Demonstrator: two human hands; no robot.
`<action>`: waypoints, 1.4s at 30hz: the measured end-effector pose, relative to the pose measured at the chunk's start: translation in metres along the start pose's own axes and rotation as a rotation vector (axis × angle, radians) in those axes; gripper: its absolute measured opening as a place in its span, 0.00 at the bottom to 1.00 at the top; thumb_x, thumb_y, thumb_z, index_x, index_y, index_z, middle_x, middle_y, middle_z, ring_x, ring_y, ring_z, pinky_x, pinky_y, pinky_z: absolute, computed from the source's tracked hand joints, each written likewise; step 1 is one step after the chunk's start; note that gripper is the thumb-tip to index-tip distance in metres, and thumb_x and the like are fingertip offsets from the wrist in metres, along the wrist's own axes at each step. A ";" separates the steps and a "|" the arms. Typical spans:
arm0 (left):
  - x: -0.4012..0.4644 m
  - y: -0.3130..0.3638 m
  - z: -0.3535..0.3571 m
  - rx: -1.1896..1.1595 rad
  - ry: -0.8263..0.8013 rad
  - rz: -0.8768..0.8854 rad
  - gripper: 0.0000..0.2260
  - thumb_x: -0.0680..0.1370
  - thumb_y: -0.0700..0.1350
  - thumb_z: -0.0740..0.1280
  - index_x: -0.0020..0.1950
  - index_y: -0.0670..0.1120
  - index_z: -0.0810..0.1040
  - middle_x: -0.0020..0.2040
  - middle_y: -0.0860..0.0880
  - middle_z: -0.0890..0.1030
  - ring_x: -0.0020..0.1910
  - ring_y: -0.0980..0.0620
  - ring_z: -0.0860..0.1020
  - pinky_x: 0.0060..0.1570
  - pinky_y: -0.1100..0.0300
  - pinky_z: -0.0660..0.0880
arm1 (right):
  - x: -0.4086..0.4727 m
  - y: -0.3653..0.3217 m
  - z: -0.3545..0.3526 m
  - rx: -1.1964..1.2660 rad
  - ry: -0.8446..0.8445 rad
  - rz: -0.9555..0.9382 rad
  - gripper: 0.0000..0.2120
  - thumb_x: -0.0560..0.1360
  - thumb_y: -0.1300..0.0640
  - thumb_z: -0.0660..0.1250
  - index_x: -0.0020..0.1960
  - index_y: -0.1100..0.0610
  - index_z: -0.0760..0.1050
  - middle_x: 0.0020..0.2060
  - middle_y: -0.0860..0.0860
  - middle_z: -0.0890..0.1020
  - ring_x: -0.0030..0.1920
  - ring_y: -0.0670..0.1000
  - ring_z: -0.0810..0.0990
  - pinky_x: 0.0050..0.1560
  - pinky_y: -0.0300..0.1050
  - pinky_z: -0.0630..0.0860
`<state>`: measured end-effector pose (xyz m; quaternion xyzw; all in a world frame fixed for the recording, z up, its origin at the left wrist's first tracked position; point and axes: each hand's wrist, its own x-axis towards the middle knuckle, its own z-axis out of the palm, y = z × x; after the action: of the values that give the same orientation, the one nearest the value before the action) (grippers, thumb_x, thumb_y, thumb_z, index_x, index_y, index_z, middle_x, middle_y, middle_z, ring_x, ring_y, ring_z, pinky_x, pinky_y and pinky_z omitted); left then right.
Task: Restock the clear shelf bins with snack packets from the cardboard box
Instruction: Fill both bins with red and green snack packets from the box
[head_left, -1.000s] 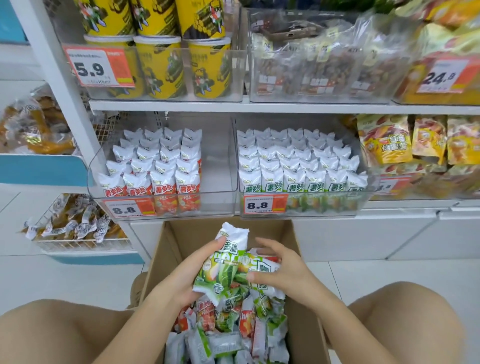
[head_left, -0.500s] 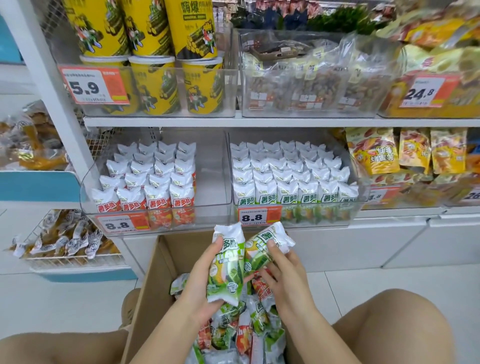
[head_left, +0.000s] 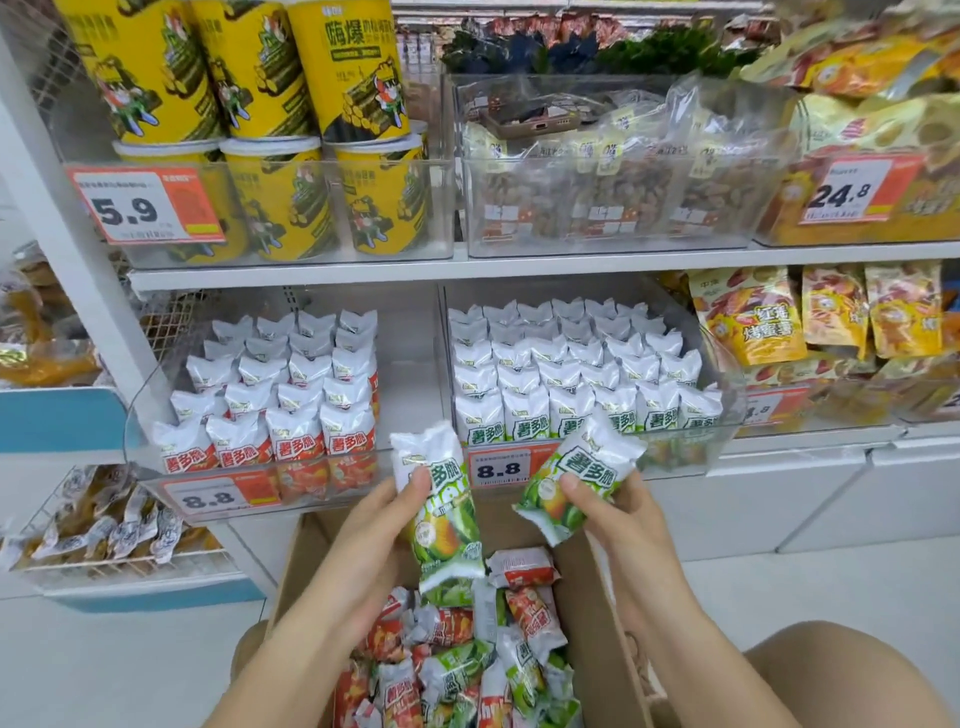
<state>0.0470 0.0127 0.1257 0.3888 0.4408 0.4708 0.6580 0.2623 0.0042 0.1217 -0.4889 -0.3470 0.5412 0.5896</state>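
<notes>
The left hand (head_left: 382, 525) grips a green-and-white foil snack packet (head_left: 439, 506) upright, thumb across its front and fingers curled behind it, above the open brown cardboard box (head_left: 610, 623). The right hand (head_left: 621, 512) pinches a second green-and-white snack packet (head_left: 579, 480), tilted with its top leaning right, thumb on the front and fingers behind. The two packets are held apart, side by side, just in front of the lower shelf. Inside the box lies a loose heap of red and green snack packets (head_left: 467, 654). On the lower white shelf stand two clear plastic bins. The right clear bin (head_left: 727, 415) is packed with upright rows of green-labelled packets (head_left: 566, 374) and carries an orange price tag reading 8.8 (head_left: 501, 467). The left clear bin (head_left: 410, 374) holds red-labelled packets (head_left: 280, 395) only across its left part, its right part bare. On the upper shelf, tall yellow snack canisters (head_left: 270, 130) stand stacked in another clear bin beside a bin of bagged nuts (head_left: 613, 192). Orange and yellow pouches (head_left: 815, 317) sit at the far right. The person's bare knee (head_left: 841, 675) shows at lower right.
</notes>
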 end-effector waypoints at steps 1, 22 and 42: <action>0.006 0.005 -0.004 0.021 0.007 0.038 0.36 0.64 0.64 0.76 0.65 0.45 0.76 0.60 0.49 0.81 0.63 0.52 0.77 0.68 0.50 0.66 | 0.008 -0.005 -0.003 -0.041 -0.001 -0.039 0.21 0.65 0.58 0.75 0.56 0.57 0.75 0.46 0.54 0.85 0.46 0.51 0.84 0.48 0.44 0.75; 0.227 0.056 0.007 0.517 0.327 0.679 0.24 0.64 0.34 0.76 0.58 0.41 0.76 0.47 0.58 0.79 0.44 0.71 0.77 0.46 0.74 0.71 | 0.239 -0.036 0.034 -0.533 0.050 -0.446 0.22 0.67 0.66 0.76 0.55 0.57 0.70 0.43 0.44 0.79 0.38 0.31 0.77 0.41 0.25 0.72; 0.297 0.065 0.021 0.450 0.304 0.413 0.18 0.73 0.31 0.70 0.62 0.34 0.73 0.55 0.42 0.79 0.52 0.49 0.78 0.48 0.68 0.76 | 0.294 -0.020 0.069 -0.882 0.043 -0.307 0.17 0.75 0.49 0.68 0.60 0.58 0.76 0.56 0.55 0.82 0.58 0.57 0.78 0.58 0.50 0.75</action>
<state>0.0992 0.3126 0.1291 0.5307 0.5388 0.5374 0.3732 0.2543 0.3065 0.1243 -0.6471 -0.5998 0.2384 0.4058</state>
